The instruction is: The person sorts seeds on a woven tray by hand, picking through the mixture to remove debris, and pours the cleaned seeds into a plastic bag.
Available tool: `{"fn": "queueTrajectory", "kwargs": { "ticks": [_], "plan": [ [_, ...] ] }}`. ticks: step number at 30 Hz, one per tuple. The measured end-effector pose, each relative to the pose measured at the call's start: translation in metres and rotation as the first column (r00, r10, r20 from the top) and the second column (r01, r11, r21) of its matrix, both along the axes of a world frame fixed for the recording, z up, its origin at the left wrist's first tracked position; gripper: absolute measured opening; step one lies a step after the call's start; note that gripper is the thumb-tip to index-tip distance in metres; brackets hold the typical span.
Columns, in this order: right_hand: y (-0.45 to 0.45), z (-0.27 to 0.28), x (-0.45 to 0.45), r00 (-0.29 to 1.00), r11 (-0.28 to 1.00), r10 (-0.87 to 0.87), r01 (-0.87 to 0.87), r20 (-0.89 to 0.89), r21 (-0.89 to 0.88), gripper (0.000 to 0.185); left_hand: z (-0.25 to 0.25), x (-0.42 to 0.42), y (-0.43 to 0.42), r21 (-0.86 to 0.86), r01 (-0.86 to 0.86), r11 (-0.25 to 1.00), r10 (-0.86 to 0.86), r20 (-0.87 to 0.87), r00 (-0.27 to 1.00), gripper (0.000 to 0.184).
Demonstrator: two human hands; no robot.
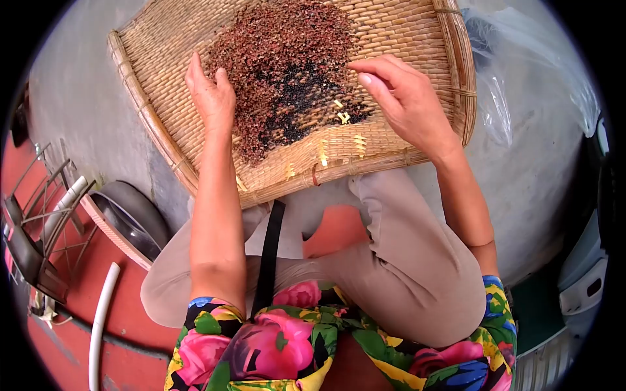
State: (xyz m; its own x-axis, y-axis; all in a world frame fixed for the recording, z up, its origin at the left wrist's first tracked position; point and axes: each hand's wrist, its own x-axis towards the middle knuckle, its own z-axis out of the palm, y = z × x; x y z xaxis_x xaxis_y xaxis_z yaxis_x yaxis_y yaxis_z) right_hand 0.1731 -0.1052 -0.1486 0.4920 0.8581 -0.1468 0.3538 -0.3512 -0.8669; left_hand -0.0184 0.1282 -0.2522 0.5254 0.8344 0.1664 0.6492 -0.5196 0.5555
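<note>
A woven tray [404,32] with a bamboo rim rests at my knees, its near edge over my legs. Reddish-brown husks [261,39] are heaped on it, with small black seeds [303,98] showing through in the middle and near side. My left hand [212,94] is at the pile's left edge, fingers apart, holding nothing. Over the right side of the tray is my right hand [407,98], its thumb and forefinger close to the pile; whether anything is between them is too small to tell.
Clear plastic bags [499,98] lie right of the tray. At the left are a dark basin [130,215], a metal frame [52,221] and a white pipe [103,319] on the red floor. Pale plastic objects [583,274] stand at the far right.
</note>
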Motion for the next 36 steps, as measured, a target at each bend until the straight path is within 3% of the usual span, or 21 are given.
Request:
{"fn": "queueTrajectory", "kwargs": {
  "ticks": [2, 3, 6, 9, 10, 13, 19, 21, 22, 23, 26, 28, 30, 32, 34, 36],
  "plan": [
    [0.014, -0.053, -0.013, 0.98, 0.982, 0.188, -0.185, 0.072, -0.046, 0.017, 0.001, -0.004, -0.019, -0.259, 0.013, 0.966, -0.008, 0.024, 1.0, 0.022],
    [0.023, -0.071, -0.019, 0.958, 0.961, 0.269, -0.26, 0.099, -0.096, 0.017, 0.004, -0.007, -0.033, -0.238, 0.102, 0.966, -0.112, -0.029, 0.993, 0.017],
    [0.046, -0.097, -0.036, 0.889, 0.892, 0.424, -0.379, 0.17, -0.244, 0.017, 0.008, -0.01, -0.073, -0.394, 0.233, 0.889, -0.302, -0.123, 0.945, 0.015],
    [0.062, -0.12, -0.047, 0.828, 0.828, 0.516, -0.417, 0.219, -0.373, 0.017, -0.01, -0.018, -0.085, -0.442, 0.337, 0.832, -0.419, -0.101, 0.902, 0.019],
    [0.066, -0.124, -0.047, 0.824, 0.825, 0.522, -0.423, 0.22, -0.376, 0.017, -0.015, -0.019, -0.083, -0.454, 0.353, 0.818, -0.433, -0.082, 0.898, 0.02],
    [0.075, -0.134, -0.045, 0.92, 0.941, 0.305, -0.251, 0.246, -0.228, 0.032, -0.026, -0.012, -0.071, -0.325, 0.297, 0.898, -0.334, -0.065, 0.94, 0.03],
    [0.073, -0.149, -0.065, 0.881, 0.933, 0.358, -0.35, 0.31, -0.084, 0.026, -0.036, -0.007, -0.07, -0.219, 0.326, 0.92, -0.366, -0.181, 0.913, 0.039],
    [0.066, -0.145, -0.068, 0.892, 0.937, 0.348, -0.337, 0.288, -0.086, 0.026, -0.032, -0.015, -0.077, -0.334, 0.331, 0.883, -0.402, -0.171, 0.9, 0.039],
    [0.061, -0.139, -0.067, 0.89, 0.91, 0.409, -0.381, 0.199, -0.167, 0.025, -0.029, -0.019, -0.078, -0.425, 0.332, 0.842, -0.423, -0.14, 0.895, 0.038],
    [0.056, -0.134, -0.065, 0.881, 0.87, 0.462, -0.429, 0.098, -0.242, 0.024, -0.027, -0.023, -0.08, -0.387, 0.278, 0.879, -0.343, -0.11, 0.933, 0.038],
    [0.056, -0.139, -0.05, 0.91, 0.935, 0.348, -0.321, 0.223, -0.151, 0.024, -0.024, -0.03, -0.074, -0.295, 0.139, 0.945, -0.181, -0.121, 0.976, 0.036],
    [0.061, -0.141, -0.051, 0.892, 0.925, 0.374, -0.341, 0.252, -0.167, 0.026, -0.026, -0.031, -0.079, -0.331, 0.172, 0.928, -0.253, -0.22, 0.942, 0.039],
    [0.065, -0.142, -0.058, 0.853, 0.866, 0.481, -0.426, 0.204, -0.26, 0.028, -0.024, -0.024, -0.087, -0.301, 0.269, 0.915, -0.334, -0.188, 0.924, 0.037],
    [0.058, -0.153, -0.073, 0.822, 0.864, 0.503, -0.489, 0.266, -0.121, 0.027, -0.028, -0.019, -0.092, -0.301, 0.32, 0.898, -0.397, -0.243, 0.885, 0.035],
    [0.054, -0.137, -0.077, 0.789, 0.79, 0.601, -0.561, 0.131, -0.248, 0.026, -0.023, -0.02, -0.091, -0.338, 0.37, 0.865, -0.459, -0.241, 0.855, 0.033],
    [0.051, -0.132, -0.07, 0.782, 0.769, 0.617, -0.573, 0.092, -0.285, 0.026, -0.013, -0.028, -0.086, -0.54, 0.288, 0.791, -0.352, -0.017, 0.936, 0.033]
  ]
}}
